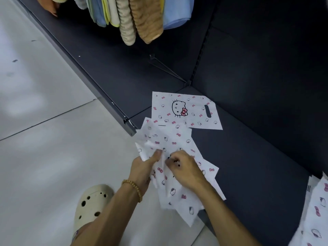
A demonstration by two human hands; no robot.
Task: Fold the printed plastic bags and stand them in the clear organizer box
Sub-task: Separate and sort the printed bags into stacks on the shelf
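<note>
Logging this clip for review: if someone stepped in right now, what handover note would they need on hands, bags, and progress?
Left hand: grip pinching a white printed plastic bag, mid-fold.
Right hand: fingers curled on the same bag, working the crease.
Loose pile of matching bags lies under the hands on the dark shelf. One flat bag with a large cat face sits behind it. More printed bags show at the right edge.
Done: no finished fold visible.
Left: fold every bag; the clear organizer box is out of view.

Dark shelf [248, 157]: flat bag [186, 110] at back corner, loose bags [170, 137] overhanging front edge, another pile [314, 210] far right.
</note>
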